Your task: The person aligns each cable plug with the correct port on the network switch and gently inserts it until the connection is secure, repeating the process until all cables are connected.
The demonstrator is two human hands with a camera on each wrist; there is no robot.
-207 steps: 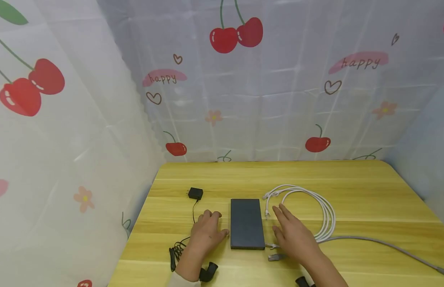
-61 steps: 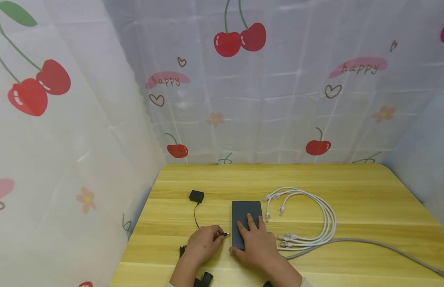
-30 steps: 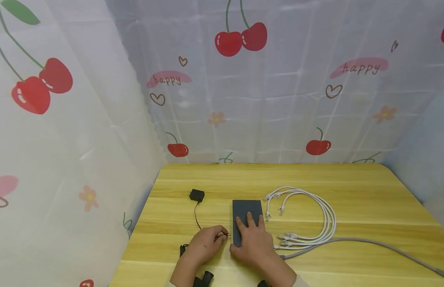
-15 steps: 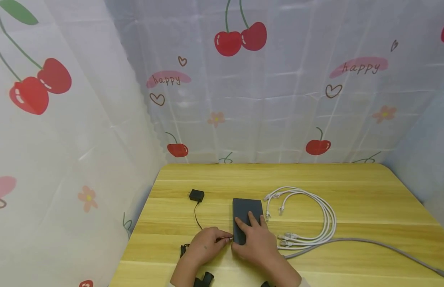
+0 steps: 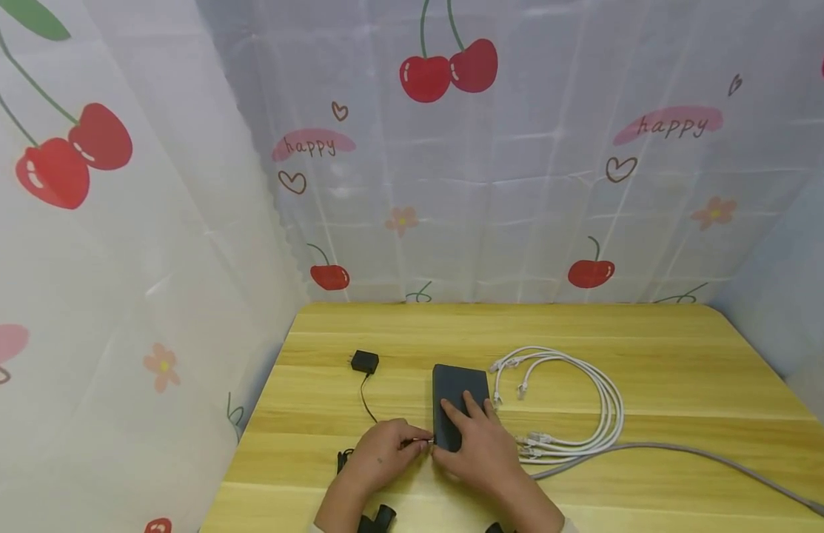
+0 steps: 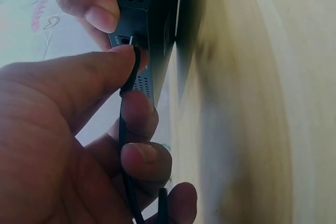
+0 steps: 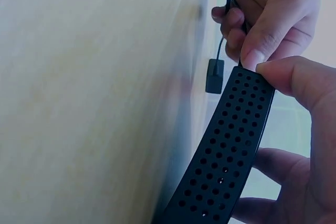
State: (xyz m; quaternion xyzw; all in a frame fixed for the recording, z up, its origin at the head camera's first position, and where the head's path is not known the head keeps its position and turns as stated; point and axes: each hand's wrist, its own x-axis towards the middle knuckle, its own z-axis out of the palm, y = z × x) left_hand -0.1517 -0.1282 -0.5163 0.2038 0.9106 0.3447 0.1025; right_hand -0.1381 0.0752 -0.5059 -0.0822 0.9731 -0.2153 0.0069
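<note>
My left hand [image 5: 383,451] pinches the black DC power plug [image 6: 137,61] between thumb and fingers, its thin cord running down across the palm. The plug's metal tip is at the left side of a dark, flat network switch [image 5: 458,381]; how far in it sits I cannot tell. Gripping the switch is my right hand [image 5: 480,453], fingers spread over the top and thumb at the near left corner. The switch's left side is tilted up. Rows of round vent holes [image 7: 226,140] show in the right wrist view.
A black power adapter [image 5: 365,361] lies at the left, joined to the thin cord. Coiled white network cables [image 5: 608,400] lie right of the switch, with a grey cable [image 5: 705,453] stretching to the right edge. The wooden table [image 5: 638,333] meets a cherry-print curtain [image 5: 518,185].
Both hands were earlier open beside the flat switch. The left hand has since taken the plug and brought it right, to the switch's side. The right hand has gripped the switch and tilted it.
</note>
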